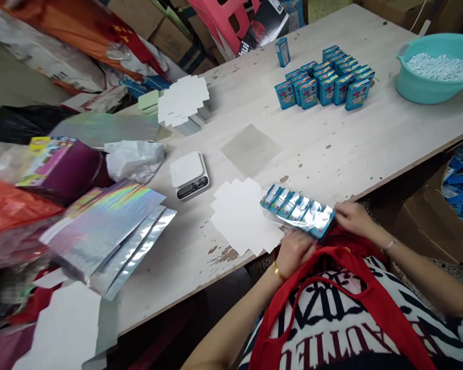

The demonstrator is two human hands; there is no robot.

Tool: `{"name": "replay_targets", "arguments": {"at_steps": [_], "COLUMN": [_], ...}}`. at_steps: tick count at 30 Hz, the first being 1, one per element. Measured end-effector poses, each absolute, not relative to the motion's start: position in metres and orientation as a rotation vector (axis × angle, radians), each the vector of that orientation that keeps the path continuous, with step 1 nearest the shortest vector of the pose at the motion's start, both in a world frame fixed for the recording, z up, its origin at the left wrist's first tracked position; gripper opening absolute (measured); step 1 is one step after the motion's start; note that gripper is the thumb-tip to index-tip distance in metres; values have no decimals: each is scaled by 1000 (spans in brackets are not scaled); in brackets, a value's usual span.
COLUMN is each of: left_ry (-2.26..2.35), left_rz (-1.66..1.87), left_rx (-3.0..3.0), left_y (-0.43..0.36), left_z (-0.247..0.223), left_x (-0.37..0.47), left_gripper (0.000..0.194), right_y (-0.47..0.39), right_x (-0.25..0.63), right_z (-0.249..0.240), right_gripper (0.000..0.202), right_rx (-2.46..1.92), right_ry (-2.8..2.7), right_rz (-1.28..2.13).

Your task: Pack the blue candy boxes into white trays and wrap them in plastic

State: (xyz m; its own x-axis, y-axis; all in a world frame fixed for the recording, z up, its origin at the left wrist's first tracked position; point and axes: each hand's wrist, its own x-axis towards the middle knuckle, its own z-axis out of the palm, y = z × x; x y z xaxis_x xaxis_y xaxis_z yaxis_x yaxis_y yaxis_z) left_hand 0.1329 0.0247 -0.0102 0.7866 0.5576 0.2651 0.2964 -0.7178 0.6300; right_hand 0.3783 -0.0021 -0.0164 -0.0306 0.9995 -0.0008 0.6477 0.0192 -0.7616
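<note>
Grasping one wrapped pack of blue boxes, the fingers of the left hand were bent against its near side and those of the right hand clasped its right end; some fingertips were hidden. The pack lay at the near edge of the counter, far of the left fingers and left of the right ones, its long axis running far left to near right. Both hands touched it. Glare kept its boxes from being counted exactly. Left of it lay one white card pile, then one scale. Farther right stood over a dozen small boxes, one basin and, farthest, one lone box.
</note>
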Motion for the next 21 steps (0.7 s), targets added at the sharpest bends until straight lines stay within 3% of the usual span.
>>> {"name": "replay_targets", "arguments": {"at_steps": [4,8,11,14,21], "left_ry": [594,1286,1527,1428,1277], "left_rz": [790,1295,1193,1087,1252], "left_rx": [2450,2073,1757,1563,1315], "left_y": [60,106,124,120,102], "left_z": [11,12,-4,-16,-14], "left_x": [174,152,128,122,128], "left_gripper": [16,25,37,30,34], "right_y": [35,40,37,36,20], "right_x": [419,420,400,387,387], "right_z": [-17,-16,-16,-15,-6], "right_gripper": [30,41,41,41,44], "right_rx": [-1695,-1621,-1630,-1645,-1740], "right_ry": [-1097,-958,-1032,-1057,-1147], "right_rz": [755,762,707,603,639]}}
